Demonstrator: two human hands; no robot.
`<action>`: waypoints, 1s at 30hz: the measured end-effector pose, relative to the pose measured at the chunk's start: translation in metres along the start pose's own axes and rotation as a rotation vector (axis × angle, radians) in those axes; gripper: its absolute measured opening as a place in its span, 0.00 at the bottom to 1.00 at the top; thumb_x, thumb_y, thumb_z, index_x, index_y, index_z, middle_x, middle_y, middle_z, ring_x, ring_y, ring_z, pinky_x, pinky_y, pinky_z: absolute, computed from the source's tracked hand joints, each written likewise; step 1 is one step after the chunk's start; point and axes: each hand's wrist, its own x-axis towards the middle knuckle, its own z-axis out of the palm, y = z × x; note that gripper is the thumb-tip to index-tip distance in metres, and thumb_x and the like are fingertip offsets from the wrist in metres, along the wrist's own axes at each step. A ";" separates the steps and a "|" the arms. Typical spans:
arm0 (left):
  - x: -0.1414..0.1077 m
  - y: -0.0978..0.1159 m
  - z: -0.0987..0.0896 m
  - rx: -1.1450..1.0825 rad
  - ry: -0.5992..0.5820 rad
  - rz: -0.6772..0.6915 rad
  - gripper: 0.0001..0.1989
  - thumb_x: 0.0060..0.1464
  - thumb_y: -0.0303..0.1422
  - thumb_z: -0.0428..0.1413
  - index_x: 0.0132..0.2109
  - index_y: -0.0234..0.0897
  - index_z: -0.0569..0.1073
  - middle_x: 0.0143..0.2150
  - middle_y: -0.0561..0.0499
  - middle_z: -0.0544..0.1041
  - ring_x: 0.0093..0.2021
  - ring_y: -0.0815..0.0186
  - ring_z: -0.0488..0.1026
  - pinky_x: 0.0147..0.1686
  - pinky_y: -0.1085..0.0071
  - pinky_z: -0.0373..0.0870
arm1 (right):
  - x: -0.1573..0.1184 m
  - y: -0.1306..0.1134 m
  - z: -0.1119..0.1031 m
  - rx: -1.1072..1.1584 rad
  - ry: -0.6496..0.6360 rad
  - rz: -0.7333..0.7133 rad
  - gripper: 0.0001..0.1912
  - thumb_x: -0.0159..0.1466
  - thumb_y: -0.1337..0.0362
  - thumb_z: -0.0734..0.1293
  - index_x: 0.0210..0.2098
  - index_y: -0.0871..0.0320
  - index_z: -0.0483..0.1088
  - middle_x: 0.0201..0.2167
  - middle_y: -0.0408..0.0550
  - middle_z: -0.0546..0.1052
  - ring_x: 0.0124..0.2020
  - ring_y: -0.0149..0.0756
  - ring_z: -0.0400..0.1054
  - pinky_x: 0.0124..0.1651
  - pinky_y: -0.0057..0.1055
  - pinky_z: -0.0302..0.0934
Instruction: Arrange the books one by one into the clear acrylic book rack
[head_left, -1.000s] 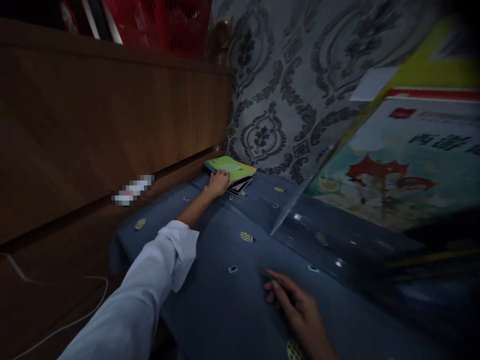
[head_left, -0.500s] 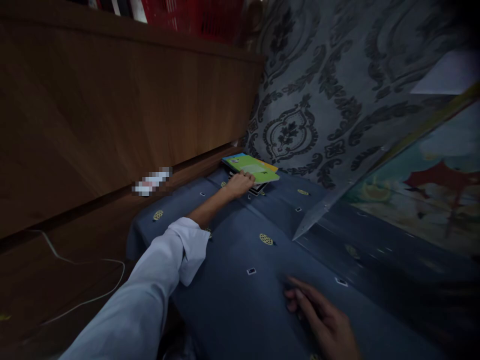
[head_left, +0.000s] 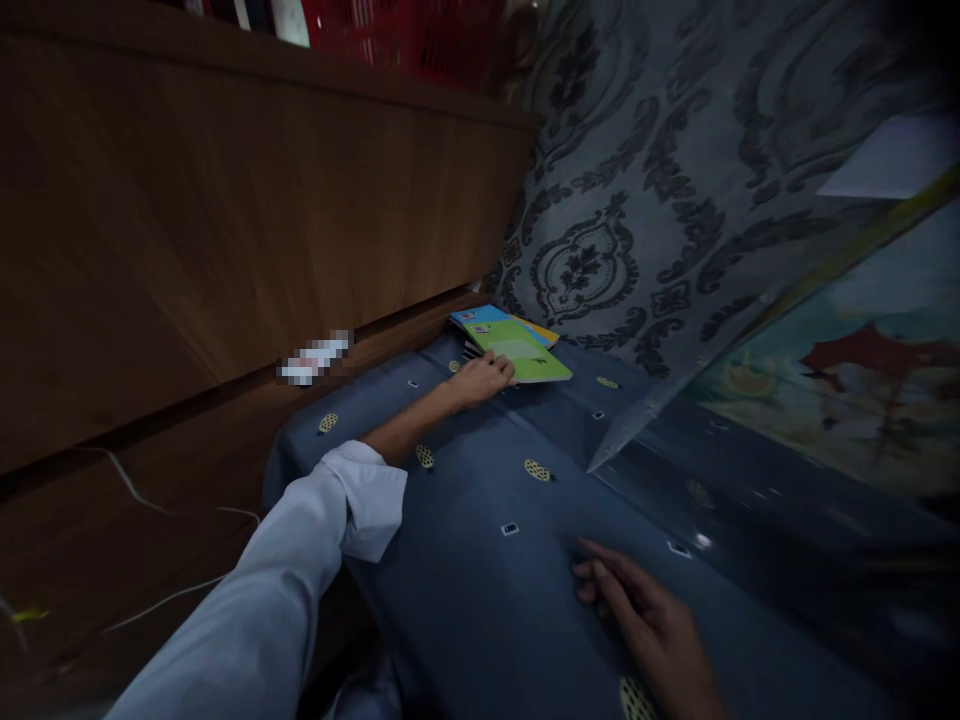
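My left hand [head_left: 484, 379], at the end of a rolled-up white sleeve, is closed on the near edge of a green notebook [head_left: 525, 350]. Its thumb is hidden. Beneath the green notebook, a blue notebook [head_left: 489, 315] and a yellow-orange one [head_left: 541, 333] stick out at the back; the rest of the stack is mostly covered. Nearer to me, my right hand [head_left: 637, 610] hovers over or rests on the dark blue patterned cloth [head_left: 465, 520]. It holds nothing, its index finger extended and the others loosely curled.
A wooden cabinet panel [head_left: 262, 220] rises on the left, with a red basket [head_left: 405, 35] on top. Patterned wallpaper [head_left: 585, 260] covers the wall behind. At right, a clear sheet [head_left: 630, 435] slants up beside a colourful picture [head_left: 862, 370]. A white cable [head_left: 139, 490] lies at lower left.
The green notebook has slid toward me and slightly right under my left hand, showing more of the blue notebook. My right hand has hardly moved.
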 end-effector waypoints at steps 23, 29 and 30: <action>-0.102 0.035 -0.028 -0.119 -0.054 0.067 0.20 0.70 0.39 0.45 0.62 0.33 0.65 0.64 0.36 0.68 0.69 0.51 0.61 0.58 0.59 0.69 | -0.005 -0.006 0.004 -0.006 -0.030 -0.087 0.28 0.59 0.41 0.67 0.43 0.59 0.78 0.28 0.50 0.80 0.26 0.37 0.73 0.30 0.33 0.70; -0.138 0.044 -0.036 -0.109 -0.077 0.119 0.19 0.70 0.39 0.44 0.61 0.35 0.65 0.63 0.37 0.70 0.67 0.54 0.63 0.58 0.60 0.69 | -0.006 -0.005 0.005 0.010 -0.021 -0.101 0.25 0.60 0.44 0.67 0.43 0.59 0.78 0.28 0.50 0.79 0.26 0.37 0.73 0.29 0.33 0.69; -0.143 0.046 -0.038 -0.100 -0.084 0.133 0.18 0.70 0.39 0.44 0.60 0.36 0.66 0.62 0.38 0.70 0.67 0.54 0.63 0.58 0.60 0.69 | -0.006 -0.004 0.005 0.009 -0.018 -0.105 0.25 0.60 0.43 0.67 0.43 0.58 0.78 0.28 0.49 0.80 0.26 0.37 0.73 0.29 0.33 0.69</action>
